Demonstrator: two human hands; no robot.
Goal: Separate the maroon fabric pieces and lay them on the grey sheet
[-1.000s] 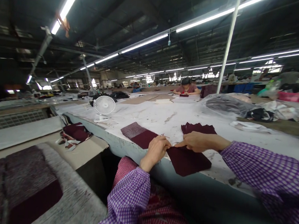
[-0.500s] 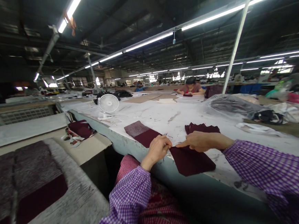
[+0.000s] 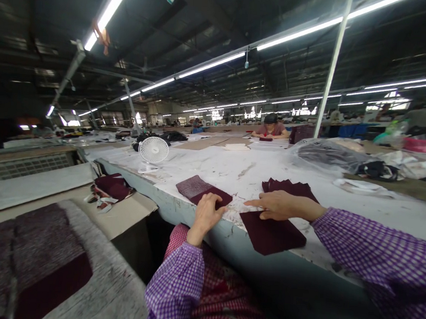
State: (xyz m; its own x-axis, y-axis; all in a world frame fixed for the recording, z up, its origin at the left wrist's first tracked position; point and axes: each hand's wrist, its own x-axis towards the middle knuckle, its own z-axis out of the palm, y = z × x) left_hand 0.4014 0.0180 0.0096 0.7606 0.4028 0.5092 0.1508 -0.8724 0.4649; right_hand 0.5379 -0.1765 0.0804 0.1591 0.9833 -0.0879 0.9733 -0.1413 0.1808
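Note:
My left hand (image 3: 207,213) rests on the near side of a dark maroon fabric piece (image 3: 195,185) that has a greyish speckled section at its far left end. Its thumb and index finger are apart. A second maroon fabric piece (image 3: 275,237) overhangs the table's front edge. On that piece lies my right hand (image 3: 277,205), index finger stretched out to the left over the white table top (image 3: 248,182) and thumb against the cloth. Just behind the right hand is a maroon stack with a zigzag edge (image 3: 288,186), partly covered by the hand and wrist.
A small white fan (image 3: 153,150) stands on the table to the left. Clear plastic sheeting (image 3: 324,153) and pale cloth lie at the right. At lower left, a side surface (image 3: 116,265) bears speckled maroon pieces. Across the table sits another person (image 3: 270,128).
My left hand has left the corner of the right fabric piece and moved left onto the other piece. The right hand has shifted slightly left, index finger now off the cloth.

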